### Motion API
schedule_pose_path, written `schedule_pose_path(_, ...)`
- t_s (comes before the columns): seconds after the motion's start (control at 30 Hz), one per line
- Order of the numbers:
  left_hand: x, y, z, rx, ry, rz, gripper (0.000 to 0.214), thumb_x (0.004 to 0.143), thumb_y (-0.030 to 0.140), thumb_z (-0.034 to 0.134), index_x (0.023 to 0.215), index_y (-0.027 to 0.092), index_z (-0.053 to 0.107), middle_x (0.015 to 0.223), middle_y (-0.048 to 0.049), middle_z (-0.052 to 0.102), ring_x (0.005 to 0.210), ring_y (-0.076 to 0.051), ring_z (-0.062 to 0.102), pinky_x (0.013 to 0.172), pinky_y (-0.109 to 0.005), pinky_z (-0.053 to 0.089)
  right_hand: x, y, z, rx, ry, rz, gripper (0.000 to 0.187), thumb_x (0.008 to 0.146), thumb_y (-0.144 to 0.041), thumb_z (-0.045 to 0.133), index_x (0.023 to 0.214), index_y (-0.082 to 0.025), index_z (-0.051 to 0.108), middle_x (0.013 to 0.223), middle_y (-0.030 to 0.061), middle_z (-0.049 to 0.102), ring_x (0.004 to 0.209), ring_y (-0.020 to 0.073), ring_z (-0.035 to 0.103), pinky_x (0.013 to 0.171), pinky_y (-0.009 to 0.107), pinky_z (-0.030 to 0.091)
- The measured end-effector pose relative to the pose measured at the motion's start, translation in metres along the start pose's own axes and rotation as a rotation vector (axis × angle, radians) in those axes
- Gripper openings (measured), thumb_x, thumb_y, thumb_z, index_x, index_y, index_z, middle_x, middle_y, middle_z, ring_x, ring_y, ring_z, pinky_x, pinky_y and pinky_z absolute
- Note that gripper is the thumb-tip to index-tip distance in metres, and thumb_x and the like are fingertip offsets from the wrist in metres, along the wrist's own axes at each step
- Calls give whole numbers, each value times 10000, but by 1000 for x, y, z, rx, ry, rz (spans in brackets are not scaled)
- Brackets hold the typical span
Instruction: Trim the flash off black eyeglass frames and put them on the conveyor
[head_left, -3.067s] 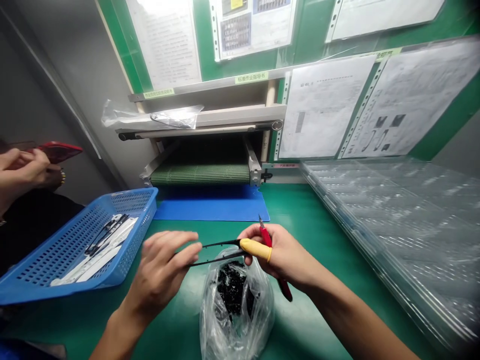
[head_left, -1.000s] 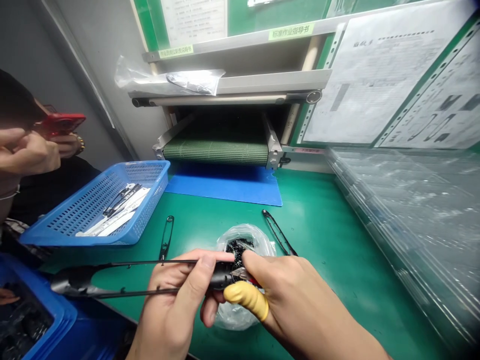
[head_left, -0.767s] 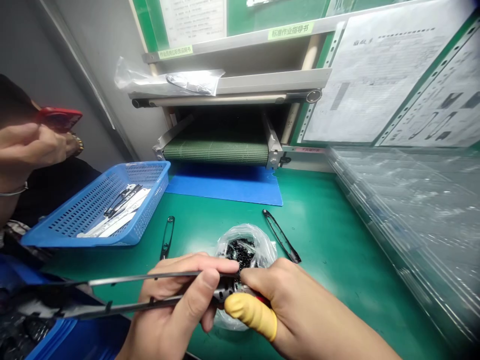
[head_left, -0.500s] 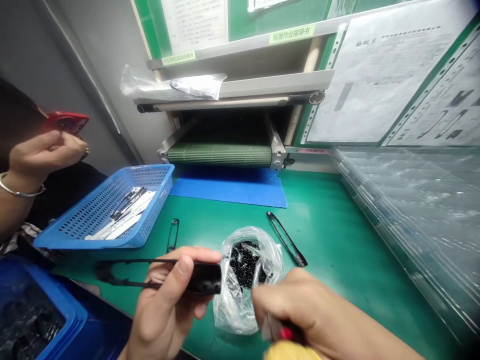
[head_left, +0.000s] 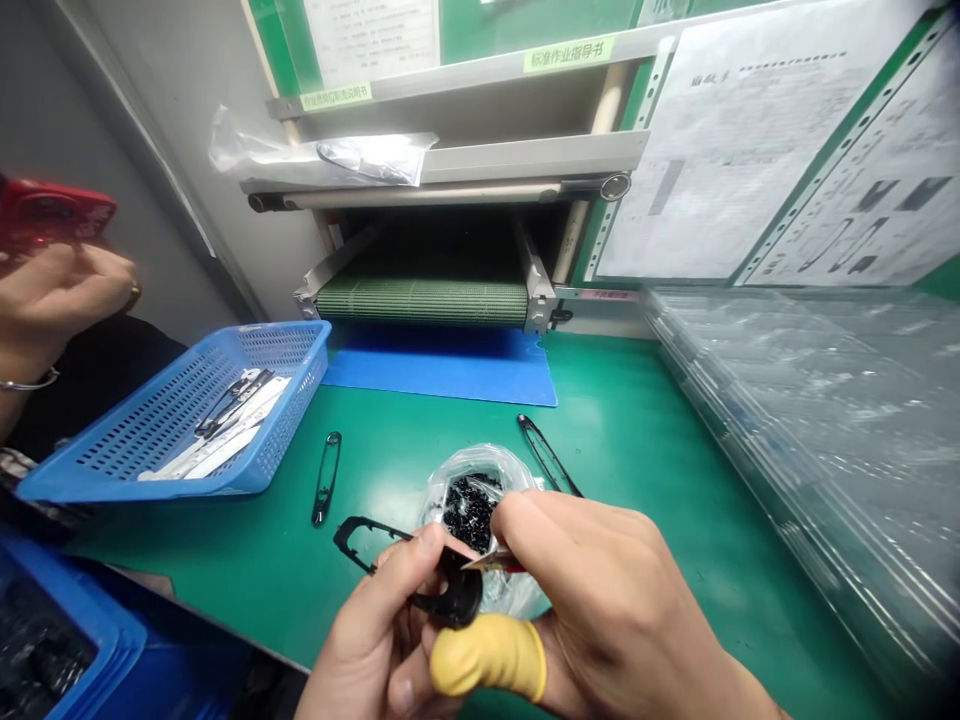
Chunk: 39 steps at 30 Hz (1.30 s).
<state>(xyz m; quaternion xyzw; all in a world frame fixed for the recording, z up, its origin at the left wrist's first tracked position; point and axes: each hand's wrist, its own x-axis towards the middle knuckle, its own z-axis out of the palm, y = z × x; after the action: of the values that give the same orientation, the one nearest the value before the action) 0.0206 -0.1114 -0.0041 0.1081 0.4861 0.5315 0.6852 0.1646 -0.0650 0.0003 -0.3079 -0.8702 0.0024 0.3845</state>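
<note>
Low at 6 o'clock over the green surface [head_left: 660,450], the left hand [head_left: 375,640] grasps a black plastic loop [head_left: 450,605] by its thick end. The right hand [head_left: 607,600], thumb in a yellow finger cot [head_left: 487,655], clenches a small cutter [head_left: 487,563] against it. I judge this a trimming step, so the next move calls for a steady hold. The cutter is nearly all hidden in the hand, and its blades are perhaps at the loop's edge.

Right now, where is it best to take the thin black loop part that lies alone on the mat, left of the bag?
Pinch the black loop part across its two thin rails at mid-length, coming straight down from above. It lies flat on the green mat, long axis running away from you, with bare mat on both sides, so there is likely room.
</note>
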Motion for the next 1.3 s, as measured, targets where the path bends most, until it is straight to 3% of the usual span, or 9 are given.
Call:
schedule_pose_path(0.13,-1,-2,3,-41,79,59,249,566,375,828,671,184,708,483,-7,589,332,-57,380,301,-176,235,1,0,0,-16,28,3,499,973,-537,387,601,-206,379,514,-34,360,431,105,278,430,262,207)
schedule_pose_path(0.4,-2,-2,1,-12,5,86,296,622,492,786,669,210,708,357,69,320,322,-45,255,323,-182,226,-4,-2,10,194,12,84,462,979,-521,402,642,-215,322,508,-59,349,411,86,300,411,240,218)
schedule_pose_path(0.63,2,-10,10,-71,61,433,329,545,518,841,637,232,708,486,47,483,362,-26,303,340,-162,233,-5,-9,17,568,-169,280,508,950,-644,312,667,-221,324,547,-41,394,443,92,355,432,222,271)
schedule_pose_path(0.83,15,-10,5,-69,-176,830,214,702,464,758,735,254,741,550,40,472,442,-65,411,415,-177,368,-2,-13,9,944,-328,362,531,930,-616,417,624,-202,284,545,-73,201,455,66,193,403,207,179)
schedule_pose_path(0.97,28,2,-9,54,-235,991,249,782,471,684,806,228,734,615,32,472,472,-53,393,426,-158,356,1,-12,-7,976,-486,427,533,909,-583,504,606,-178,340,549,-65,281,511,72,249,457,201,205)
schedule_pose_path(1.03,34,9,-13,143,-273,981,283,767,484,699,780,202,717,636,20,496,549,-71,452,506,-168,402,3,-12,-11,1025,-407,550,417,858,-534,612,695,-192,439,577,-72,328,523,78,271,461,191,227)
schedule_pose_path(1.13,41,18,-14,299,-467,702,374,707,521,742,792,166,659,615,10,536,528,-68,460,485,-157,374,5,-7,-2,1012,-194,618,204,839,-341,660,851,-212,503,615,-78,405,514,82,313,450,181,270)
schedule_pose_path(1.2,46,24,-13,294,-461,487,409,734,546,708,770,155,596,555,27,527,430,-36,393,412,-134,293,4,-1,9,784,-17,457,88,842,-195,606,837,-206,519,640,-64,464,514,82,352,467,183,306)
schedule_pose_path(1.3,50,32,-14,239,-283,456,414,831,501,620,642,155,492,510,32,522,373,-27,361,370,-133,243,1,8,21,554,55,147,137,821,-82,548,889,-201,546,678,-45,529,531,85,423,510,186,354)
